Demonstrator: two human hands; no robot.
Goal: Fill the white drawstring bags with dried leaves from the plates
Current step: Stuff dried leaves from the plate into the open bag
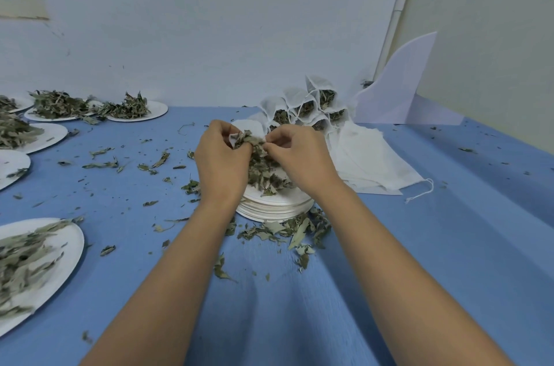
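Nearest me, at the lower left of the frame, one white plate (67, 241) carries a spread of long pale leaves. Ahead of it the blue table (419, 245) is littered with crumbs, and a loose heap of spilled leaves (284, 230) lies just before a stack of plates (277, 208) at centre; I cannot count the plates in the stack.

Both my hands are raised over that stack. My left hand (221, 162) has its fingers (223, 129) curled, pinching the rim of one white drawstring bag (233, 139), of which only a small corner shows. My right hand (299, 159) has its fingers (281, 138) drawn together, pinching a clump of dried leaves (257, 156) at the bag's mouth; the clump trails down onto the top plate.

Right of the stack lies a flat pile of empty bags (368, 162), with one loose string (422, 189) at its near corner. Behind my hands is a heap of filled bags (325, 96), mouths toward me; I count six, though more may be hidden.

Along the left edge I count five more plates: one nearly bare (15, 162), one heaped (48, 138), and three at the far upper left (150, 112). A white sheet (398, 90) leans on the wall at the upper right.
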